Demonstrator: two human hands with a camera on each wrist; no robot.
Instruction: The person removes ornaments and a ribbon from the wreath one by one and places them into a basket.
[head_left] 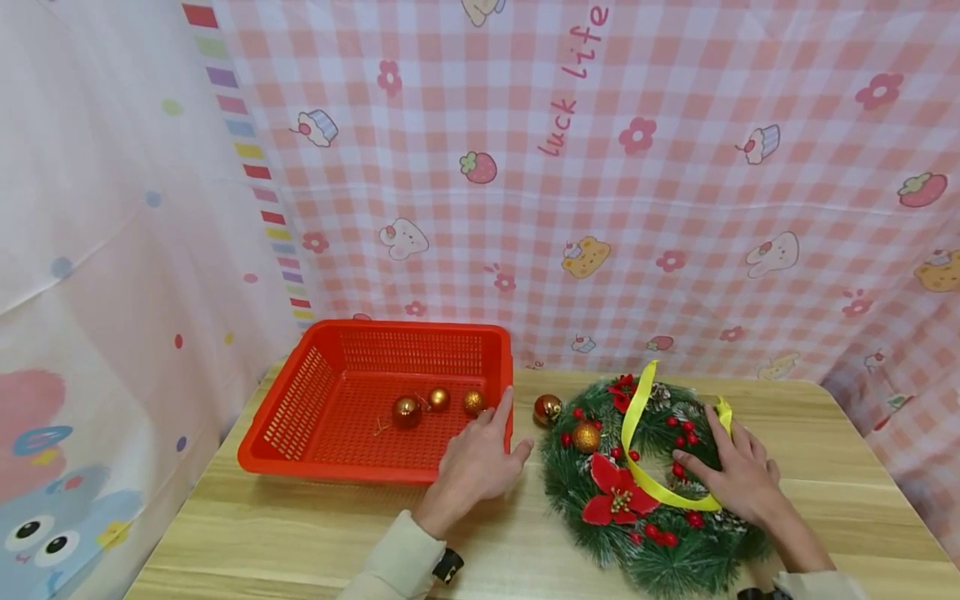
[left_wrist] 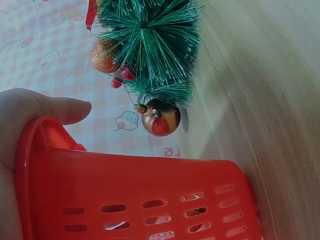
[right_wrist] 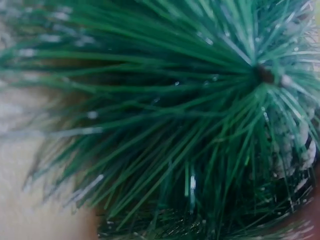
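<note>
At the right rim of a red plastic basket (head_left: 337,472) is my left hand (head_left: 480,458), fingers over the inner side and thumb outside, gripping the edge. The left wrist view shows the thumb (left_wrist: 70,110) above the rim. My right hand (head_left: 742,479) holds the right side of a green Christmas wreath (head_left: 562,475), its thumb toward the centre hole and its fingers across the ring. A yellow ribbon (head_left: 637,417) loops over the wreath, which carries red poinsettias (head_left: 617,493), berries, pine cones and a glittery gold ball (head_left: 586,437). Needles (right_wrist: 175,120) fill the right wrist view.
Inside the basket lie a shiny bronze ball (head_left: 407,412), a small gold ball (head_left: 438,398) and a glittery ball (head_left: 473,403). Another shiny bauble (head_left: 547,409) sits on the wooden table (head_left: 832,467) between basket and wreath. A checked curtain (head_left: 562,208) hangs behind.
</note>
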